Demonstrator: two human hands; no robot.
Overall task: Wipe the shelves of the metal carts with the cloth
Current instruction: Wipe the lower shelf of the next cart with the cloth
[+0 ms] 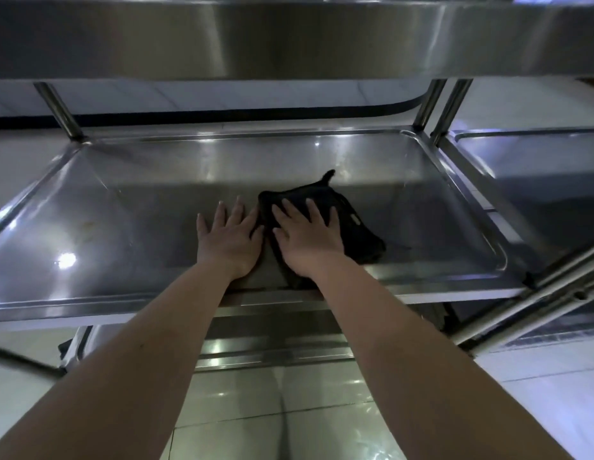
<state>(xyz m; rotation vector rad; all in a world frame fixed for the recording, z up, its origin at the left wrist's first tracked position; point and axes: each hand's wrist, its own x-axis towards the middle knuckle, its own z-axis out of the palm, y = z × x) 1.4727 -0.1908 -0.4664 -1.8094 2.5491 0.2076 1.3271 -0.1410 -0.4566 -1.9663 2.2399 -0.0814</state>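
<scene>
A black folded cloth point(352, 227) lies on the middle shelf point(123, 207) of a stainless steel cart, near the shelf's front edge and right of centre. My right hand point(307, 237) lies flat on the cloth, fingers spread, pressing it against the steel. My left hand point(231, 239) rests flat on the bare shelf just left of the cloth, fingers apart, its thumb next to the cloth's left edge. Both forearms reach in under the top shelf.
The cart's top shelf point(289, 38) hangs low overhead. Upright posts point(61, 111) stand at the back corners. A second metal cart point(537, 167) stands directly to the right. A lower shelf point(272, 350) and glossy floor tiles lie below.
</scene>
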